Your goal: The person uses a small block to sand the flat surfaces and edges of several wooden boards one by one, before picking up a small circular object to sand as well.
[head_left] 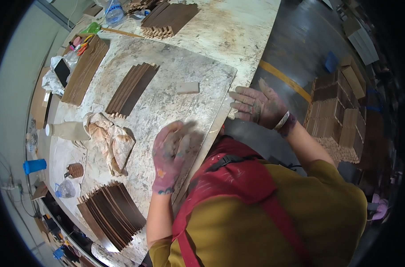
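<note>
My left hand [173, 151], in a stained pink glove, presses down on a large, paint-smeared pale board [167, 89] near its front edge. Its fingers are curled and blurred, and whatever is under the palm is hidden. My right hand [256, 104], also gloved and stained, lies with its fingers spread against the board's right edge near the corner and holds nothing. A small tan block [187, 87] lies on the board beyond both hands. A fanned stack of dark wood strips [131, 89] rests on the board's left part.
A crumpled rag [109, 140], a white bottle [67, 130] and a blue cup [34, 165] lie to the left. More dark strip stacks sit at front left [111, 213], far left [84, 69] and top [169, 18]. Cardboard-coloured stacks [340, 115] stand on the floor at right.
</note>
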### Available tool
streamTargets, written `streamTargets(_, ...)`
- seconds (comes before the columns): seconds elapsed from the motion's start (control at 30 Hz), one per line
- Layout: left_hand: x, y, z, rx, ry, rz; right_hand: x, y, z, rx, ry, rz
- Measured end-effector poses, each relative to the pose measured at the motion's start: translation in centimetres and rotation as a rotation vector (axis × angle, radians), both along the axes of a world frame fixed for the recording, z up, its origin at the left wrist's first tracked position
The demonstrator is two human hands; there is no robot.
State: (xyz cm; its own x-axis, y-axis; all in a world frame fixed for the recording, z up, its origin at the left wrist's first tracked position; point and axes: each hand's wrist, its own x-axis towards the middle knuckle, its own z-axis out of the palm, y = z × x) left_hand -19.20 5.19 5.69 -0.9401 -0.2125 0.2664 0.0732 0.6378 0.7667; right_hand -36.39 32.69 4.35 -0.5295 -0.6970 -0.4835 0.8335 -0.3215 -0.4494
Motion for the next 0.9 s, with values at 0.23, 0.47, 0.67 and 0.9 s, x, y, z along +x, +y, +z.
streamTargets(0.23,-4.2,2.5,0.1,0.028,0.038,-0.123,3.1,-3.4,0.7,0.019,0.038,0.239)
streamTargets(0.47,-1.7,2.1,-1.4,0.153,0.059,-0.061,3.2,-4.6,0.4,-0.024,0.023,0.456)
streamTargets(0.67,9.2,2.0,-2.7,0.451,-0.102,0.375,-4.2,-6.1,-1.3,0.007,0.287,0.591)
streamTargets(0.9,24.2,10.5,-5.2,1.227,-0.333,1.009,-9.2,-9.0,-2.6,0.341,1.054,0.738)
